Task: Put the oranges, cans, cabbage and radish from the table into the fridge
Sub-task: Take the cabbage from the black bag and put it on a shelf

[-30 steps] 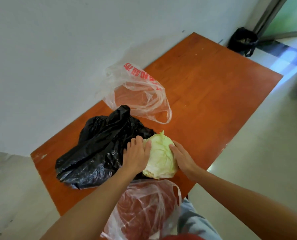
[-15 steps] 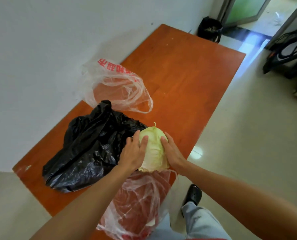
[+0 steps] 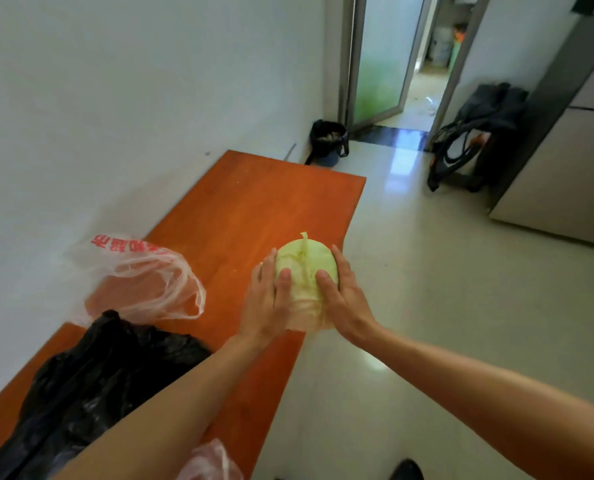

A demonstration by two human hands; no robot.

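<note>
Both hands clasp the cabbage (image 3: 306, 268) between them: the left hand (image 3: 266, 303) presses its left side with the thumb laid over the top, the right hand (image 3: 344, 296) mirrors it on the right side. The pale green head is held in the air above the near right edge of the orange table (image 3: 254, 199). On the table to the left lie a clear plastic bag (image 3: 143, 278) with red print and, nearer, a crumpled black bag (image 3: 91, 382). A grey fridge (image 3: 565, 174) stands across the floor at the far right
</note>
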